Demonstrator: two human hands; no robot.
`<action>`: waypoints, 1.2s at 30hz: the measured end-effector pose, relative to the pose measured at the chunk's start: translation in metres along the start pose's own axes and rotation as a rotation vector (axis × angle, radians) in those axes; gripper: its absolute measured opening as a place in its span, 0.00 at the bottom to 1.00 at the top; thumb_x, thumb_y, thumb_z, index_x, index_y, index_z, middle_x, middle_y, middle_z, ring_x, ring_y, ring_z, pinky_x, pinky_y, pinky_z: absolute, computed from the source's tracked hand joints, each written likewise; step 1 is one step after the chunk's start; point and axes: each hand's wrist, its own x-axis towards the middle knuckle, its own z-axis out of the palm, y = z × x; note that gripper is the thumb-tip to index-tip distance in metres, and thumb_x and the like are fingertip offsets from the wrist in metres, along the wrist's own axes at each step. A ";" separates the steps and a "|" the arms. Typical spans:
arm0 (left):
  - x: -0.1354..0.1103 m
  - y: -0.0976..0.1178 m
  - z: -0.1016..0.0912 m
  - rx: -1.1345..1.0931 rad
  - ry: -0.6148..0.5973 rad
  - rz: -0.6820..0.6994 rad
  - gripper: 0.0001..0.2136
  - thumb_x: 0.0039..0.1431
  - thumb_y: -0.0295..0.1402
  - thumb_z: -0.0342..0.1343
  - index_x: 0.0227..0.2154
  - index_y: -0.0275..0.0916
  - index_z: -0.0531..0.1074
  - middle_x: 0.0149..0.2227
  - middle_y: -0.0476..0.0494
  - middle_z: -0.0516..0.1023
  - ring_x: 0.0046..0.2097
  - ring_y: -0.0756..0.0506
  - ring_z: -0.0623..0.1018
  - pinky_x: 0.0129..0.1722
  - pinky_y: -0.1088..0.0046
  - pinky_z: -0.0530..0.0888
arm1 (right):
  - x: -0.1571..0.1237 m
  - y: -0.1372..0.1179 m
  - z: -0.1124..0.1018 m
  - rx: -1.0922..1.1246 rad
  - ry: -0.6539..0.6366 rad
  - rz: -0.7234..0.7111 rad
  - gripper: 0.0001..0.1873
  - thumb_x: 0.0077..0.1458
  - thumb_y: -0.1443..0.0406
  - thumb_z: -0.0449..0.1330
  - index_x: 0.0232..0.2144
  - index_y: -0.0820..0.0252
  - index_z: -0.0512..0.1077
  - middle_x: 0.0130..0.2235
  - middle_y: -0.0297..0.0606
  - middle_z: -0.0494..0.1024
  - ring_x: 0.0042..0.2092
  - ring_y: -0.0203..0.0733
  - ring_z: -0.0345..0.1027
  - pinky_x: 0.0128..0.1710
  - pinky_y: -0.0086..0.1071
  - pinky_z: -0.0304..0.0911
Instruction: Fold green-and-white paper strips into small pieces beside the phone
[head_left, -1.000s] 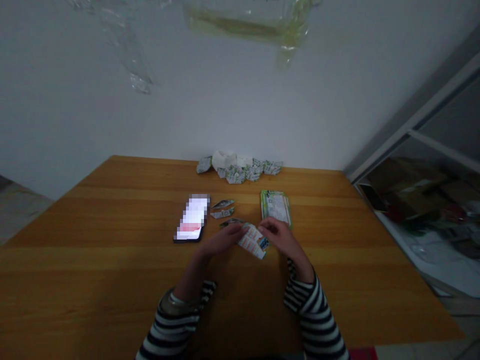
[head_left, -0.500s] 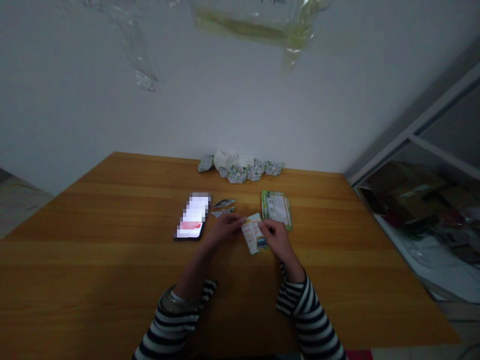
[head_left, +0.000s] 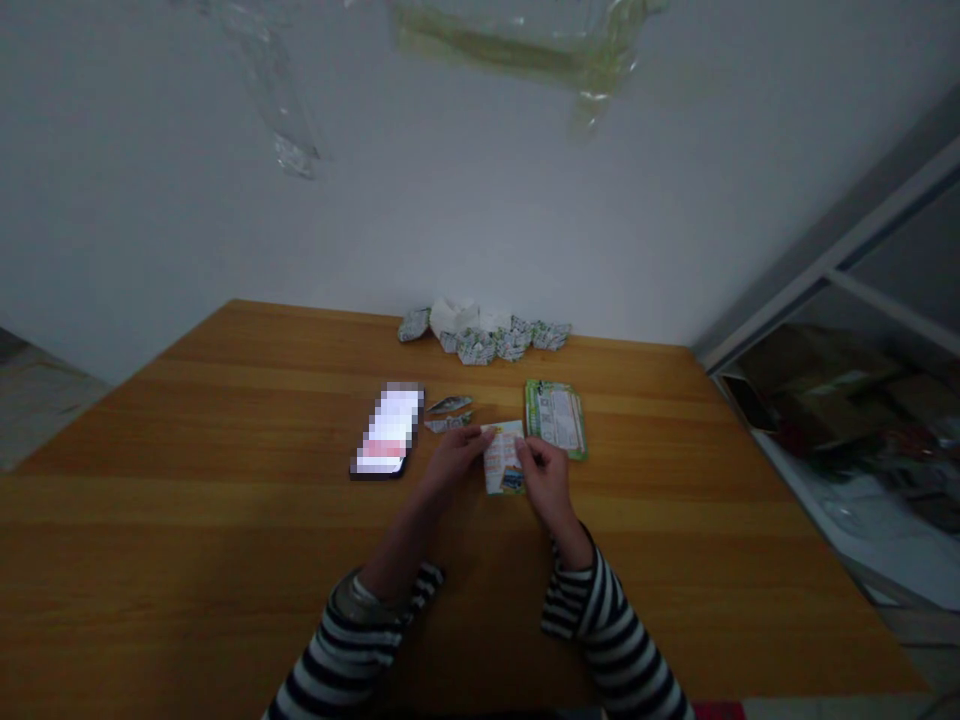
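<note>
As the printed leaflet (head_left: 503, 462) is sitting low at the bench (head_left: 225, 480) between both hands, long axis pointing away from the person, the left hand (head_left: 456, 455) is pinching its left edge and the right hand (head_left: 547, 480) its right, each grip equally near.

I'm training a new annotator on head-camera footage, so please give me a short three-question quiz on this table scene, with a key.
1. True or false: the left hand and the right hand both hold the printed paper slip.
2. What lies on the table just left of the left hand? A) a phone with a lit screen; B) scissors; C) a cup.
3. Fill in: the pile of folded papers sits at the table's ____ edge.
Key: 1 true; 2 A; 3 far.
</note>
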 end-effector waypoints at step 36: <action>0.000 0.001 0.007 0.038 -0.033 0.027 0.20 0.49 0.49 0.62 0.32 0.33 0.77 0.28 0.42 0.81 0.30 0.43 0.78 0.31 0.70 0.74 | 0.011 0.014 0.000 0.209 0.052 0.122 0.19 0.57 0.52 0.55 0.26 0.61 0.74 0.23 0.32 0.69 0.27 0.37 0.60 0.27 0.27 0.57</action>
